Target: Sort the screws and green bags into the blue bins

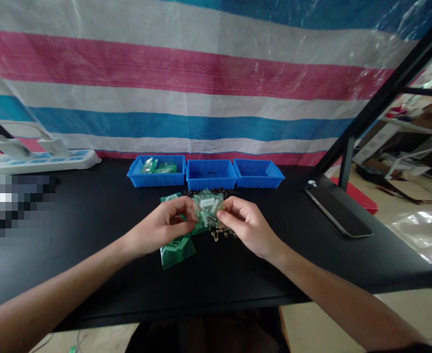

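Observation:
Between my two hands is a small clear green plastic bag (209, 206) with white pieces and some thin metal-looking parts inside. My left hand (167, 223) pinches its left edge, and my right hand (247, 220) pinches the right edge between thumb and fingers. Below my left hand a green plastic bag (178, 252) lies on the black table, with more green plastic partly hidden under the fingers. A pile of small dark and brass-coloured metal parts (216, 236) lies behind and beneath the held bag, largely covered by it and my hands.
Three blue bins stand in a row: the left bin (157, 181) holds green bags, the middle bin (212, 183) has a small dark piece, beside the right bin (259, 182). A phone (339, 211) lies at right, a power strip (76, 161) at back left. A striped sheet (201, 73) hangs behind.

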A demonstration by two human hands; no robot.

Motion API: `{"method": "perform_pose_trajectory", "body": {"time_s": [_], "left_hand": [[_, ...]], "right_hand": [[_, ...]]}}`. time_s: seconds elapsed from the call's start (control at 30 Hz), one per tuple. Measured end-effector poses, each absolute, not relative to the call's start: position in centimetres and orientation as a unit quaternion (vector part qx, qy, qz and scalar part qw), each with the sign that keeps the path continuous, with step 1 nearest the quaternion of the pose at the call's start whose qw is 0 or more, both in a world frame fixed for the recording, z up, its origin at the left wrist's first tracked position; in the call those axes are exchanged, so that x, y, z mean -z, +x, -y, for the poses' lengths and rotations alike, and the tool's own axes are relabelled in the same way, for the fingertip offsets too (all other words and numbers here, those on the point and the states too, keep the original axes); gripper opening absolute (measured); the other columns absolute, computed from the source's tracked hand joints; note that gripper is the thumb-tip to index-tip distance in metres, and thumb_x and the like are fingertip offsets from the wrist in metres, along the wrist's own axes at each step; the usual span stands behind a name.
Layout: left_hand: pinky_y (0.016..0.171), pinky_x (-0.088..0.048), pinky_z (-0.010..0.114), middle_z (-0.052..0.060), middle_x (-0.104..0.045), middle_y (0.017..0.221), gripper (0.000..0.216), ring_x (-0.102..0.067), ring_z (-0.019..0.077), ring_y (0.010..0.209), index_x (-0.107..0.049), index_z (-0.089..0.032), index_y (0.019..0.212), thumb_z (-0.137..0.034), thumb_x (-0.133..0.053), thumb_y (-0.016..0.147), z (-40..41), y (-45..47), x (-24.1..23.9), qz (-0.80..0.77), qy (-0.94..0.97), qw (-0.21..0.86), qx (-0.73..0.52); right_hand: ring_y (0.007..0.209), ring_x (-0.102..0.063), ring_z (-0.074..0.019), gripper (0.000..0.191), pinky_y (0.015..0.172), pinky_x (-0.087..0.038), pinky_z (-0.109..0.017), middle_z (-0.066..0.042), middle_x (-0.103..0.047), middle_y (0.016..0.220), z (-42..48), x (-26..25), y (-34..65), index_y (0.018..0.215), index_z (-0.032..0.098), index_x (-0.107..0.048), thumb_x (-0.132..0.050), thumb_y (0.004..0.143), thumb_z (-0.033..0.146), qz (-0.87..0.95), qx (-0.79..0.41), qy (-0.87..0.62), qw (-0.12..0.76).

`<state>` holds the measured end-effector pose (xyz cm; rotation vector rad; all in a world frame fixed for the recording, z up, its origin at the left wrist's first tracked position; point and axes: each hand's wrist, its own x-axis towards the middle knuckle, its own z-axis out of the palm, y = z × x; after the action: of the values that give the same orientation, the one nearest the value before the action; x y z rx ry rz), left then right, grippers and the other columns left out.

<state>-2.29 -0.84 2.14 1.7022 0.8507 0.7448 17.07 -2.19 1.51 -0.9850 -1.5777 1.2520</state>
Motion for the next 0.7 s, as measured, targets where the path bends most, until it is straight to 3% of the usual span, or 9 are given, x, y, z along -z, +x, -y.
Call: {"method": "perform_pose_trajectory", "body": {"time_s": [0.17,0.43,0.57,0.7], "left_hand": [[0.068,-0.043,0.027,0.002,-0.056,0.08,0.015,-0.053,0.0155,0.075,-0.049,-0.015,0.084,-0.026,-0.055,0.076,1.1,-2.0,-1.6,-0.377,0.74,0.46,-0.314],[0.069,-0.045,0.026,0.002,-0.059,0.082,0.024,-0.057,0.0156,0.077,-0.048,-0.016,0.101,-0.027,-0.051,0.08,1.0,-1.8,-1.1,-0.366,0.737,0.454,-0.342],[0.062,-0.046,0.023,0.0,-0.057,0.074,0.031,-0.056,0.0135,0.068,-0.045,-0.016,0.111,-0.026,-0.049,0.082,1.2,-2.0,-1.0,-0.395,0.788,0.33,-0.338],[0.065,-0.047,0.022,0.0,-0.058,0.081,0.048,-0.057,0.0113,0.065,-0.031,-0.018,0.128,-0.021,-0.048,0.084,1.5,-2.3,-0.7,-0.372,0.845,0.157,-0.351]], "right_hand": [[0.062,-0.051,-0.0105,0.007,0.057,-0.04,-0.024,0.001,-0.054,0.068,2.4,-1.2,16.8,0.082,0.016,-0.051,-0.054,0.078,0.021,0.655,-0.488,-0.395,0.421],[0.075,-0.055,-0.0145,0.017,0.068,-0.045,-0.028,-0.002,-0.057,0.082,2.7,-0.8,16.7,0.095,0.018,-0.049,-0.052,0.078,0.015,0.718,-0.437,-0.374,0.392],[0.075,-0.055,-0.0146,0.015,0.069,-0.045,-0.029,-0.003,-0.056,0.082,2.7,-0.9,16.8,0.092,0.018,-0.048,-0.049,0.078,0.014,0.724,-0.433,-0.37,0.389],[0.073,-0.053,-0.0138,0.012,0.07,-0.045,-0.029,-0.001,-0.054,0.079,2.7,-0.9,16.9,0.089,0.018,-0.049,-0.048,0.078,0.013,0.727,-0.434,-0.365,0.387]]}}
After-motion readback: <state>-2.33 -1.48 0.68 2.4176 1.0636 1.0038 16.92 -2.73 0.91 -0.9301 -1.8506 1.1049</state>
